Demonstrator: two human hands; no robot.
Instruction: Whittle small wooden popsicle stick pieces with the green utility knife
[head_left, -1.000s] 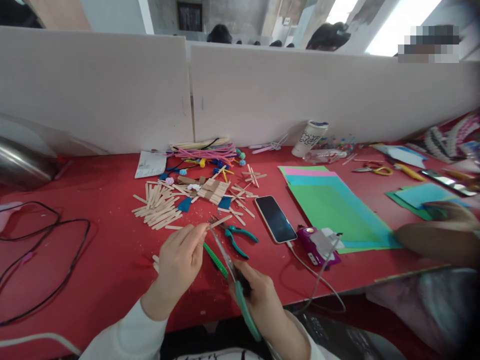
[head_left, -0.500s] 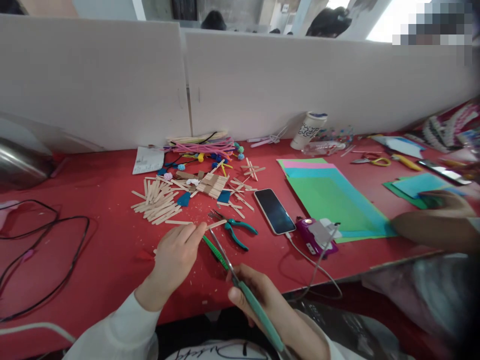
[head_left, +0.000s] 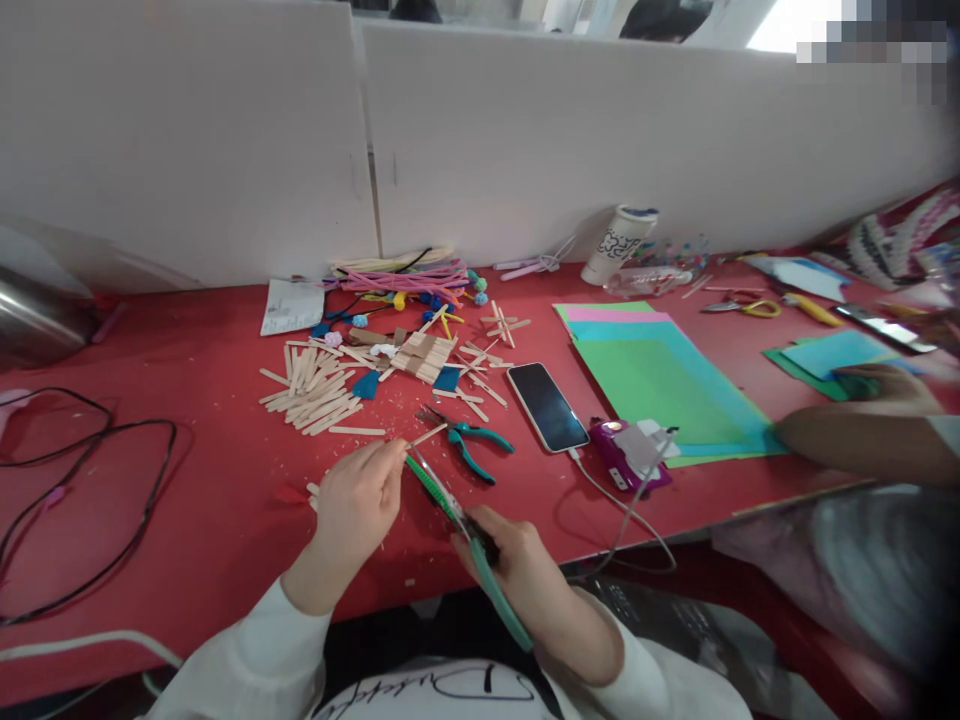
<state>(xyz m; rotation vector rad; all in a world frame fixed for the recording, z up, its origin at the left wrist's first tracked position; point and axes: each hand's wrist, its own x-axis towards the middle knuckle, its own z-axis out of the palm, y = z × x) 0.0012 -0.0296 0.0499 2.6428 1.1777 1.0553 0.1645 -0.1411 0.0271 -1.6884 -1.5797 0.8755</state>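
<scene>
My left hand [head_left: 356, 510] is closed, pinching a wooden craft stick [head_left: 430, 435] whose free end points right. My right hand [head_left: 529, 570] is wrapped around scissors with green handles [head_left: 501, 597]. Their blades reach up to the stick close to my left fingertips; whether they touch it is hard to tell. A bright green ridged tool [head_left: 429, 484] lies under the blades, partly hidden. Just beyond the stick are teal-handled pliers [head_left: 480, 437] with their jaws apart. A heap of loose craft sticks [head_left: 311, 390] and a panel of joined sticks [head_left: 424, 357] lie farther back.
A phone [head_left: 549, 408] with a cable and a purple charging block [head_left: 626, 452] lie to the right. Coloured paper sheets [head_left: 667, 380] come after, where another person's arm [head_left: 855, 440] rests. Pink pipe cleaners [head_left: 405, 280] and a white tumbler [head_left: 619, 246] stand by the partition. Black cable [head_left: 161, 480] loops at left.
The scissors have swung to a steeper angle, and my right hand has shifted slightly up and closed more around the handles. My left hand keeps its pinch on the stick. The view has tipped down a little.
</scene>
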